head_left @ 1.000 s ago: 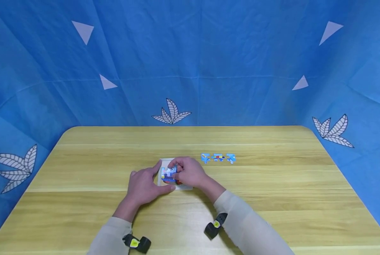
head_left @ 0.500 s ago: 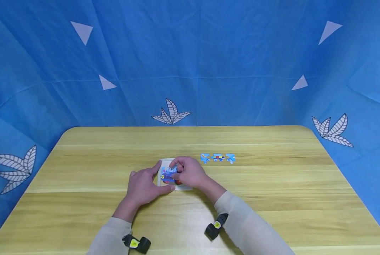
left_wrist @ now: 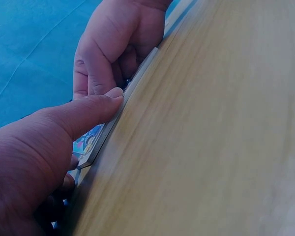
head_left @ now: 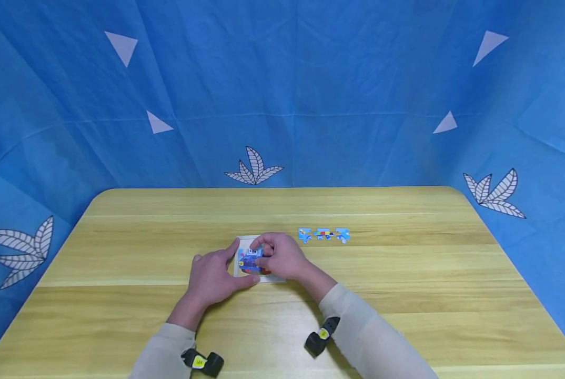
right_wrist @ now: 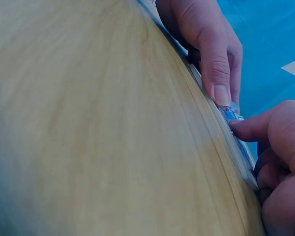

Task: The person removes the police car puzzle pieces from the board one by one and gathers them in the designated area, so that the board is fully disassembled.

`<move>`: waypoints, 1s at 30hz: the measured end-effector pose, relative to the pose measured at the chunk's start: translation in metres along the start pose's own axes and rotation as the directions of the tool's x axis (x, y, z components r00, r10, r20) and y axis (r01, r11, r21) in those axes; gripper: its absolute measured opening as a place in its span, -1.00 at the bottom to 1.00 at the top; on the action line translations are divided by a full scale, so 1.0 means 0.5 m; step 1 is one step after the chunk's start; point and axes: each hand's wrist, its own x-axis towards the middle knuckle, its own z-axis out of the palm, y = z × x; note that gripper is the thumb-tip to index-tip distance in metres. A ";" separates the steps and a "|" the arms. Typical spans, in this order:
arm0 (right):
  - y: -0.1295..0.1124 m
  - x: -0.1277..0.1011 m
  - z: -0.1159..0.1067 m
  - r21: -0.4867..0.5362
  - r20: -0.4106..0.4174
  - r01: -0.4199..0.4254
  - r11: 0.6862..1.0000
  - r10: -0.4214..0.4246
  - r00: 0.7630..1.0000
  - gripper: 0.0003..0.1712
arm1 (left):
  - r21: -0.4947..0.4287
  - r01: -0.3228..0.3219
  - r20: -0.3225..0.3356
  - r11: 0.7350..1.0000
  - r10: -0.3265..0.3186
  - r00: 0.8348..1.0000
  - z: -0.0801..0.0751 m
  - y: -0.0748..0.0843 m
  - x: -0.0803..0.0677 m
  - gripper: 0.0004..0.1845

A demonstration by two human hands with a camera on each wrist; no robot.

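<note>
While my left hand (head_left: 213, 279) is holding the puzzle tray (head_left: 245, 243) steady, with its thumb pressing on the near edge and its first finger lying along the left edge, my right hand (head_left: 282, 257) is curling over the picture and pinching a puzzle piece (head_left: 251, 259) with its fingertips. The tray is sitting near the middle of the tabletop (head_left: 405, 295). I think the puzzle is partly done: some of the picture is in the tray, and three blue pieces (head_left: 323, 235) are waiting in a row just to the right, toward the far edge. The tabletop is pale yellow wood. A blue cloth (head_left: 292, 89) with white leaves and triangles is hanging all around it.
</note>
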 end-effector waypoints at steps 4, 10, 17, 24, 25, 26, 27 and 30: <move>0.001 0.000 -0.001 0.003 0.000 0.005 1.000 -0.005 1.000 -0.75 | -0.002 -0.001 0.000 1.000 0.001 1.000 0.000 0.000 0.000 0.16; 0.001 -0.001 -0.001 -0.009 -0.021 -0.001 1.000 0.001 1.000 -0.76 | -0.010 0.004 0.003 1.000 -0.004 1.000 0.000 0.000 -0.002 0.16; 0.000 -0.001 0.000 -0.045 -0.039 0.006 0.999 -0.008 0.999 -0.77 | -0.015 0.011 0.012 1.000 -0.011 1.000 -0.002 0.001 -0.003 0.17; 0.002 0.002 0.005 -0.144 -0.063 0.025 0.989 -0.034 0.997 -0.66 | -0.025 0.001 0.004 1.000 -0.001 1.000 -0.004 0.002 -0.002 0.18; 0.002 0.002 0.006 -0.160 -0.069 0.024 0.987 -0.036 0.997 -0.64 | -0.028 0.001 0.002 1.000 -0.001 1.000 -0.003 0.002 -0.002 0.17; 0.002 0.002 0.007 -0.174 -0.072 0.020 0.985 -0.033 0.997 -0.63 | -0.030 0.002 0.002 1.000 -0.002 1.000 -0.003 0.002 -0.003 0.17; 0.002 0.003 0.008 -0.182 -0.074 0.017 0.983 -0.030 0.997 -0.63 | -0.030 0.003 0.001 1.000 -0.003 1.000 -0.003 0.002 -0.002 0.17; 0.000 0.002 0.009 -0.187 -0.074 0.005 0.982 -0.019 0.997 -0.62 | -0.031 0.003 0.001 1.000 -0.003 1.000 -0.004 0.003 -0.003 0.17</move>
